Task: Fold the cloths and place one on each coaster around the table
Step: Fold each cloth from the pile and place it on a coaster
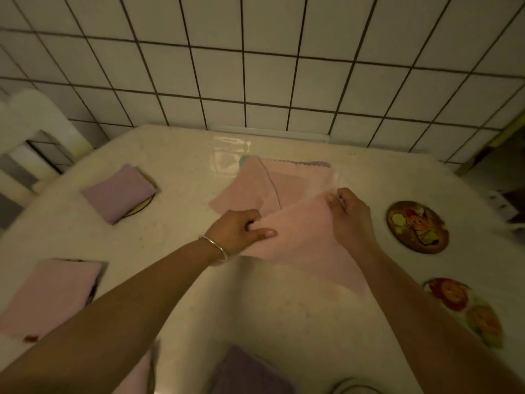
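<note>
So both hands were pinching the pink cloth (298, 237), left hand (241, 227) and right hand (350, 214) at opposite corners; I'd match edges squarely before creasing.

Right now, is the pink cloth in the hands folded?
Not yet: the pink cloth hangs as one spread sheet, pinched by left hand and right hand.

Left grip (244, 227) — right grip (348, 210) — pinching.

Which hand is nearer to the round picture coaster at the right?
Right. The right hand grips the pink cloth just left of the coaster; the left hand is farther left.
</note>
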